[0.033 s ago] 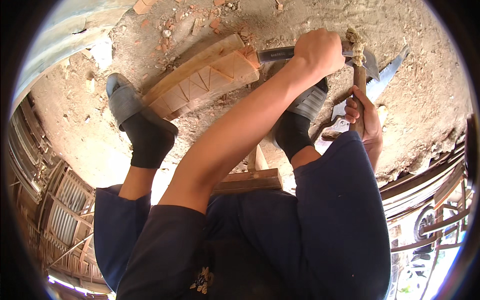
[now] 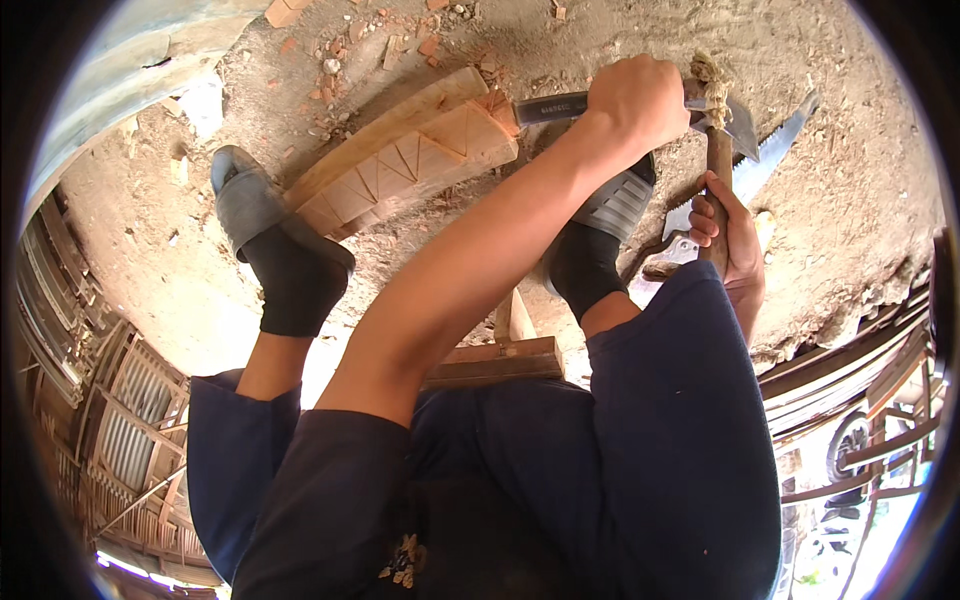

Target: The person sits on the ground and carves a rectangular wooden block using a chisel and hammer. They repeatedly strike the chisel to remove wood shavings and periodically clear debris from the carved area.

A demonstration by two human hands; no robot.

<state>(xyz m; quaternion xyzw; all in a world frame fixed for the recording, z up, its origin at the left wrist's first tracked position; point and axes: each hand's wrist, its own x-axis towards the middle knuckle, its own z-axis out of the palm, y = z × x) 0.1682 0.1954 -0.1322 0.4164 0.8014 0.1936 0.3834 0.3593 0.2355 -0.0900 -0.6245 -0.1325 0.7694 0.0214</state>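
Note:
My left arm reaches across to the right, and my left hand (image 2: 640, 105) is closed around a flat black bar-like tool (image 2: 552, 108), whose kind I cannot make out. At its far side the hand is beside the metal head of an adze-like tool (image 2: 742, 132). Ragged fibre binding (image 2: 711, 85) wraps the top of that tool. My right hand (image 2: 736, 230) grips its wooden handle (image 2: 719, 160) beside my right knee. Under it on the ground lies a handsaw (image 2: 775, 165). A squared timber block (image 2: 405, 165) with zigzag cuts or marks lies between my feet.
My feet in grey sandals (image 2: 250, 205) stand either side of the block. Brick bits and wood chips (image 2: 330, 85) litter the dirt. A wooden stool-like piece (image 2: 505, 360) is under me. Stacked boards (image 2: 65, 310) stand left, and timber poles (image 2: 850, 385) at right.

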